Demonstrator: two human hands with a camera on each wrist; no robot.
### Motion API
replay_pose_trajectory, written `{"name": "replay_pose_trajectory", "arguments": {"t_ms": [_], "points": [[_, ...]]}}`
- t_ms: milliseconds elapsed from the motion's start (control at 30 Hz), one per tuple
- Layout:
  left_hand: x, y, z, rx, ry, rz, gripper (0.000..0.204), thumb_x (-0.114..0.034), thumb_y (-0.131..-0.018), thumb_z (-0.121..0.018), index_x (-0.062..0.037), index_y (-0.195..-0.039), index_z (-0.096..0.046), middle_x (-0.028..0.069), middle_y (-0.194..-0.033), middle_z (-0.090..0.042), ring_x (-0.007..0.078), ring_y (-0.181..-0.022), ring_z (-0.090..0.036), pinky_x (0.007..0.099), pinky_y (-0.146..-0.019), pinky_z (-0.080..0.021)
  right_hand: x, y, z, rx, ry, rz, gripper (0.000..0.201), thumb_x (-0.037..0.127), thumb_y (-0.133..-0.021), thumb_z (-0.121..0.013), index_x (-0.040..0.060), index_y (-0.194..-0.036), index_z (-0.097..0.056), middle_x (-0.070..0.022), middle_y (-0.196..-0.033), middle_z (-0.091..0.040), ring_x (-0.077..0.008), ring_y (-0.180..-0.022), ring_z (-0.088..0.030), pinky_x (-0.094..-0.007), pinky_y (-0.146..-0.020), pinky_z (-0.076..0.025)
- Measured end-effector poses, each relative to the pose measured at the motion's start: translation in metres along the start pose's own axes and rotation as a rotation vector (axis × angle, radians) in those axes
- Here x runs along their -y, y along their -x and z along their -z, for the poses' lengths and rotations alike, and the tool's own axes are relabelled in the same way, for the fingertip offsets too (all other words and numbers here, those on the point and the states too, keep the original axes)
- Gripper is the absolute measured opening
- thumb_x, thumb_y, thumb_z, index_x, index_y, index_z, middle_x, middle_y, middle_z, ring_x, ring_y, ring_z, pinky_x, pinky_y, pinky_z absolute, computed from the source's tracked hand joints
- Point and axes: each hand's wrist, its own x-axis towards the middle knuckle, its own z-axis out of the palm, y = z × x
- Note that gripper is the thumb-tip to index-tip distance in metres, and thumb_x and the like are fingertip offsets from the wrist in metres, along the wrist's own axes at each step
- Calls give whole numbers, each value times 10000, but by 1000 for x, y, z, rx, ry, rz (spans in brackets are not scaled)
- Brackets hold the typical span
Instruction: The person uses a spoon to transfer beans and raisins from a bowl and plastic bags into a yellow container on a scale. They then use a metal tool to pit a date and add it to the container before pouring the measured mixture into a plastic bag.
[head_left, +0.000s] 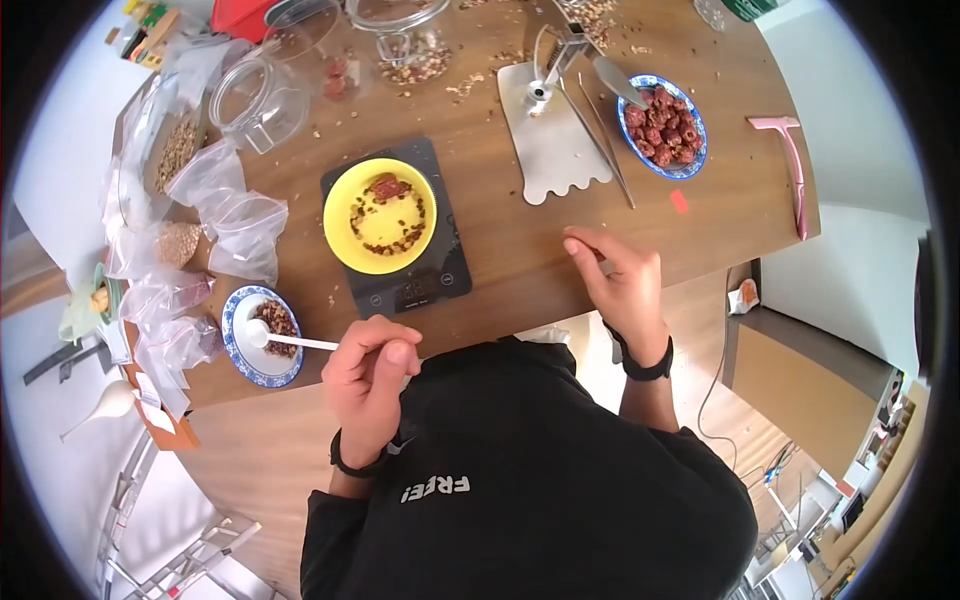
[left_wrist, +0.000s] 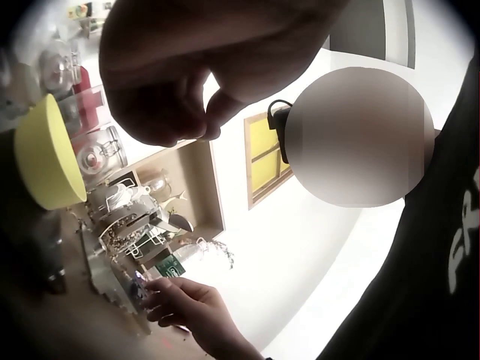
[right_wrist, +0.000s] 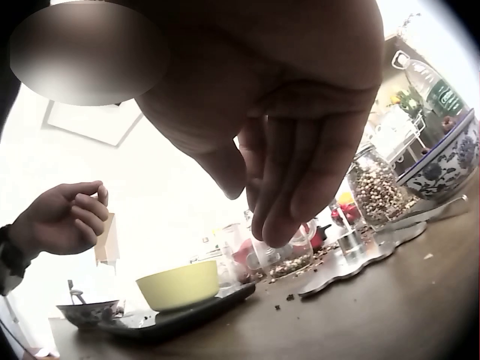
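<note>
My left hand (head_left: 365,375) hovers near the table's front edge with its fingers loosely curled and nothing in them. The handle of a white spoon (head_left: 290,340) ends beside it in the head view. That spoon rests in a blue-and-white bowl (head_left: 238,345) of brown bits, well below the hand in the right wrist view. My right hand (head_left: 630,285) is raised over the front edge, fingers bent loosely, holding nothing. Between the hands and farther back, a yellow bowl (head_left: 380,262) stands on a black kitchen scale (head_left: 455,265). A dark red dried fruit (head_left: 388,188) and a ring of small bits lie in it.
A metal plate with a lever press (head_left: 550,150) stands at the back, a thin metal rod (head_left: 610,150) by it. Right of it are a patterned bowl of red dried fruits (head_left: 665,130) and a pink T-shaped tool (head_left: 795,165). Glass jars (head_left: 260,105) and plastic bags (head_left: 235,215) crowd the left.
</note>
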Motion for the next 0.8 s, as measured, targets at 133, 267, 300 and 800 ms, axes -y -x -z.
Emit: {"name": "replay_pose_trajectory", "arguments": {"t_ms": [133, 267, 300, 800], "points": [[-1, -9, -24, 15, -154, 48, 105, -27, -982, -592, 31, -1050, -648, 43, -803, -592, 92, -706, -559, 224, -638, -435, -20, -9, 7, -24, 121, -118, 114, 164, -884, -754, 72, -950, -763, -120, -835, -732, -224, -626, -695, -308, -563, -525], [3, -15, -29, -55, -210, 68, 93, -31, -977, -603, 26, -1027, -657, 48, -803, -603, 95, -709, -564, 232, -639, -442, -35, -29, 22, -75, 168, -52, 144, 185, -906, -739, 68, -987, -760, -137, -814, -725, -222, -638, -707, -300, -575, -530], [4, -16, -31, -11, -251, 61, 102, -44, -983, -589, 18, -1010, -665, 46, -807, -609, 100, -713, -569, 239, -646, -449, -35, -33, 23, -60, 163, -52, 151, 180, -913, -735, 60, -1001, -758, -137, -813, -728, -218, -645, -714, -303, -582, -533], [11, 49, 29, -512, -209, 30, 190, -143, -1044, -516, -29, -926, -611, 9, -659, -545, 55, -533, -427, 223, -498, -325, 7, -20, -29, 278, -158, 175, 86, 69, -882, -736, 29, -959, -732, -100, -788, -692, -210, -613, -639, -309, -555, -485]]}}
